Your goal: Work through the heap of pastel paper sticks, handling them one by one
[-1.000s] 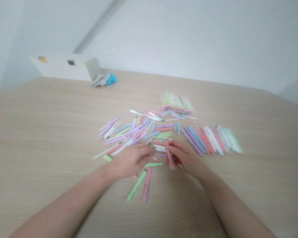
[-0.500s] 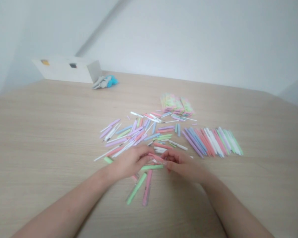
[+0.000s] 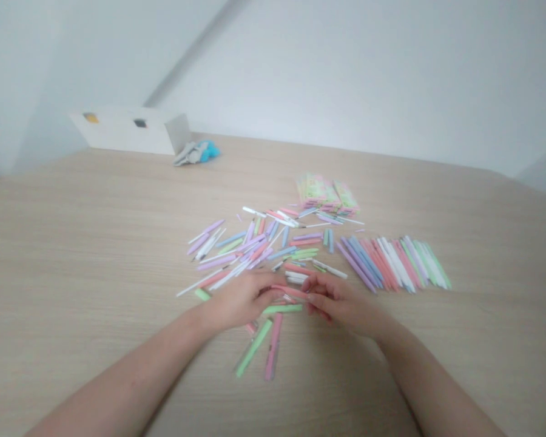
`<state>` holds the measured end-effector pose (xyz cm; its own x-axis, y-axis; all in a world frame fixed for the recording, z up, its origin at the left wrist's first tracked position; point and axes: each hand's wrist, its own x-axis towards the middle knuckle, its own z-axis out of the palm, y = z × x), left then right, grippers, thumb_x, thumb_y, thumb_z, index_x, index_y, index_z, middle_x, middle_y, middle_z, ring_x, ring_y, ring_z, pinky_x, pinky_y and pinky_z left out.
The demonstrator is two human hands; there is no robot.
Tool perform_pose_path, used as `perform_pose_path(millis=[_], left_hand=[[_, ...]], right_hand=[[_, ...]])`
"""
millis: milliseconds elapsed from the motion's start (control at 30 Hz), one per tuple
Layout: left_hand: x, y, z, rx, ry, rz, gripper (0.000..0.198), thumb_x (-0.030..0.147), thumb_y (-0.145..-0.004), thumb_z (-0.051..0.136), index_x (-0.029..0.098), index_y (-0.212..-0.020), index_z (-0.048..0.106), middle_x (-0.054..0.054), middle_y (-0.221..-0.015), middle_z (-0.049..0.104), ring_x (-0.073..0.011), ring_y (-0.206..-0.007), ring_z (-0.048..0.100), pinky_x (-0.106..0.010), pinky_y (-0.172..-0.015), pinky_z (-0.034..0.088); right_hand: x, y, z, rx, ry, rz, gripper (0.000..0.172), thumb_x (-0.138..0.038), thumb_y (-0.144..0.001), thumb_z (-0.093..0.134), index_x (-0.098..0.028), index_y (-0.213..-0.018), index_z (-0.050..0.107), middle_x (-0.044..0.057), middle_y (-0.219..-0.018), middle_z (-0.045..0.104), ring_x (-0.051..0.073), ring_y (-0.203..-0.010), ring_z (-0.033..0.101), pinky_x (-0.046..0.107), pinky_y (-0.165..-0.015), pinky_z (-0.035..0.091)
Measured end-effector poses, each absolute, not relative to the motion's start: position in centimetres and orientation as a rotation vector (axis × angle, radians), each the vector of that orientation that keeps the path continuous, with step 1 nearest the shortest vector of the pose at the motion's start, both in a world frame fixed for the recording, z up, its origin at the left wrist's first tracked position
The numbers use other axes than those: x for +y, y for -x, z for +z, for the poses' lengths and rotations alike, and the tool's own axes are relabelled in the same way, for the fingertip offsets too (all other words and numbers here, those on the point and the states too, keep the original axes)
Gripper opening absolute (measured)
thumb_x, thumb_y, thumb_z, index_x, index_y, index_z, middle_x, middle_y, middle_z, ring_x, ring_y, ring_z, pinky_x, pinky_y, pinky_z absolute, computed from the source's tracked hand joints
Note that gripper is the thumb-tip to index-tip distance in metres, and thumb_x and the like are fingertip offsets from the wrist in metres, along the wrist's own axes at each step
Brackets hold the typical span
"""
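Note:
A pink pen part [image 3: 290,291] is held level between my two hands, low over the table. My left hand [image 3: 243,300] pinches its left end between thumb and fingers. At its right end, my right hand [image 3: 339,301] closes thumb and fingertips on it. Just below lies a green pen piece [image 3: 282,309]. Nearer to me are a slanted green pen piece [image 3: 253,349] and a pink pen piece [image 3: 273,347]. Beyond my hands spreads a loose pile of pastel pen pieces [image 3: 255,243] and thin white refills. Some pieces are hidden under my left hand.
A slanting row of pens [image 3: 394,262] in several colours lies to the right. Behind the loose pile stand stacked green and pink packs [image 3: 321,191]. At the back left are a white box [image 3: 127,135] and a grey and blue crumpled item [image 3: 198,152], perhaps gloves.
The view has shifted slightly. My right hand has drawn a little away from the left, so more of the pink pen part shows between them. Both hands still grip it.

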<state>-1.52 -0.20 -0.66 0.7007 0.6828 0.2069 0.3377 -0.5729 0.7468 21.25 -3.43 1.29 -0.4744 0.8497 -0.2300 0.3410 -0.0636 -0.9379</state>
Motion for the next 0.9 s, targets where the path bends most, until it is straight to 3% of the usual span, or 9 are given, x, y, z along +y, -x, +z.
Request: perform_pose_path(millis=[200,400,500,600,733,900], left_hand=[[-1.0,0.9,-0.6,0.801,-1.84,0.609,0.024,0.035,-0.088,0.054,0.016,-0.096,0.065,-0.002,-0.077,0.065,-0.0109,-0.062,0.054,-0.021,-0.054,0.038],[-0.8,0.8,-1.1,0.784,-1.571,0.744,0.025,0.037,-0.082,0.061,0.014,-0.088,0.058,0.001,-0.068,0.058,-0.0085,-0.055,0.048,-0.019,-0.049,0.034],[-0.5,1.0,-1.1,0.838,-1.622,0.876,0.027,0.04,-0.085,0.055,0.015,-0.079,0.053,0.004,-0.063,0.049,-0.0066,-0.051,0.039,-0.018,-0.046,0.029],[-0.6,1.1,-0.8,0.901,-1.679,0.956,0.033,0.044,-0.091,0.043,0.016,-0.075,0.049,0.004,-0.061,0.048,-0.0082,-0.054,0.042,-0.02,-0.052,0.035],[-0.8,1.1,-0.2,0.956,-1.645,0.933,0.043,0.046,-0.095,0.03,0.016,-0.071,0.051,0.003,-0.054,0.052,-0.0096,-0.049,0.048,-0.022,-0.055,0.039],[0.1,1.2,0.2,1.049,-1.433,1.045,0.047,0.047,-0.094,0.03,0.017,-0.063,0.047,0.004,-0.043,0.049,-0.009,-0.037,0.043,-0.021,-0.044,0.034]], right_hand=[[-3.6,-20.8,0.6,-1.804,1.189,1.582,0.024,-0.039,-0.088,0.053,-0.02,-0.103,0.055,-0.002,-0.074,0.055,0.006,-0.05,0.043,0.019,-0.044,0.033],[-3.8,-20.3,0.3,-1.843,1.267,1.47,0.02,-0.038,-0.086,0.056,-0.018,-0.082,0.055,-0.003,-0.065,0.05,0.008,-0.054,0.044,0.019,-0.048,0.033],[-3.7,-20.3,0.1,-1.809,1.26,1.445,0.014,-0.031,-0.085,0.057,-0.019,-0.093,0.057,-0.003,-0.069,0.049,0.008,-0.056,0.043,0.02,-0.05,0.034],[-3.6,-20.3,0.0,-1.781,1.246,1.388,0.028,-0.028,-0.084,0.057,-0.022,-0.111,0.054,-0.003,-0.072,0.05,0.009,-0.059,0.044,0.021,-0.053,0.034],[-3.4,-20.3,-0.3,-1.775,1.304,1.297,0.011,-0.029,-0.084,0.056,-0.018,-0.089,0.057,-0.003,-0.068,0.051,0.01,-0.06,0.045,0.022,-0.054,0.034],[-3.0,-20.5,-0.5,-1.781,1.375,1.171,0.013,-0.029,-0.085,0.053,-0.018,-0.079,0.056,-0.003,-0.065,0.05,0.01,-0.058,0.046,0.022,-0.053,0.034]])
